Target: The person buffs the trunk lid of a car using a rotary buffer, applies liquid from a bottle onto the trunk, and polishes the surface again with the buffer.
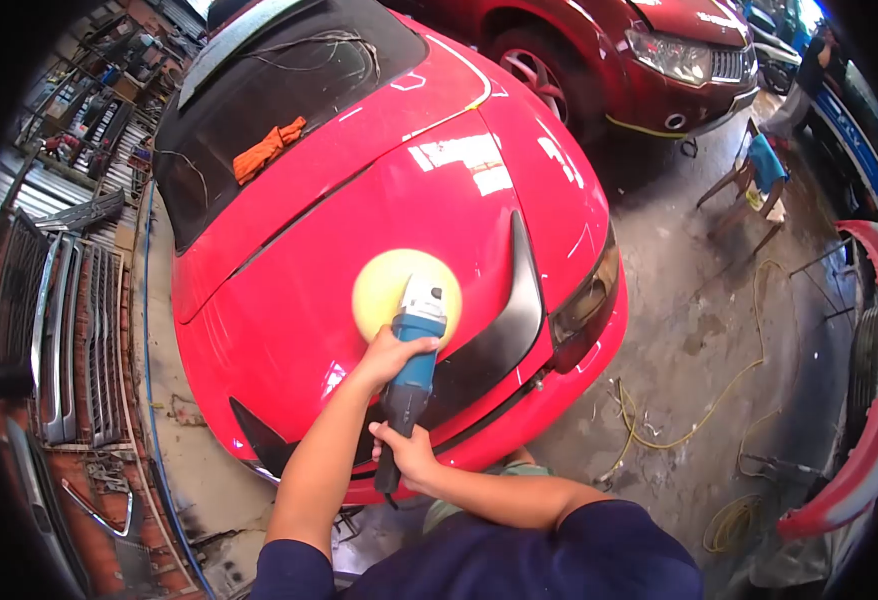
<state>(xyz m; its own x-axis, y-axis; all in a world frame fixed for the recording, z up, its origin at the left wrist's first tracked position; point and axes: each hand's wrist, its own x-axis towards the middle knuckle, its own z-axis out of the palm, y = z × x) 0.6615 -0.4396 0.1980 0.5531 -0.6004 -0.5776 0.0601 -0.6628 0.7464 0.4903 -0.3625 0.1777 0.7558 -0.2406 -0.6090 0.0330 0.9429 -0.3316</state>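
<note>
Both hands are wrapped round a blue polisher with a silver head and a dark rear handle. My left hand grips the body just behind the head, closest to the pad. Lower down, my right hand is closed on the dark rear end. A round yellow foam pad at the tool's front lies against the glossy red panel of a car; its edge looks blurred. An orange cloth rests by the dark windscreen. Black trim curves across the panel right of the pad.
A darker red vehicle stands behind. Grilles and other parts line the left side. A yellow hose loops over the floor at right, near a red bumper. A chair stands further back.
</note>
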